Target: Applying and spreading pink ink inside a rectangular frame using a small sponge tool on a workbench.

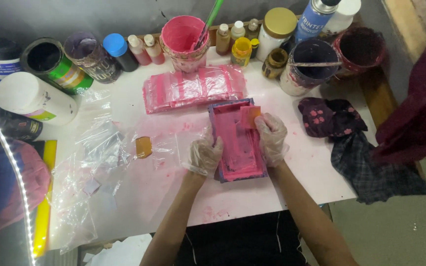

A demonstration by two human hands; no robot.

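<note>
A small rectangular frame [236, 148] with purple edges and a pink, paint-covered face lies on the white table [292, 187] in front of me. My left hand [204, 153], in a clear plastic glove, grips its left edge. My right hand [271, 135], gloved too, holds a small orange-pink scraper card [248, 116] against the frame's upper right part. Behind the frame lies a row of pink-stained clear plastic bags [193, 87].
A pink paint bucket [183, 40] with a green-handled brush stands at the back among bottles, jars and tins. A dark-stained white tub [307, 66] is at the right. Dark cloths [351, 143] hang over the right edge. Loose clear bags [94, 162] and an orange card [143, 147] lie left.
</note>
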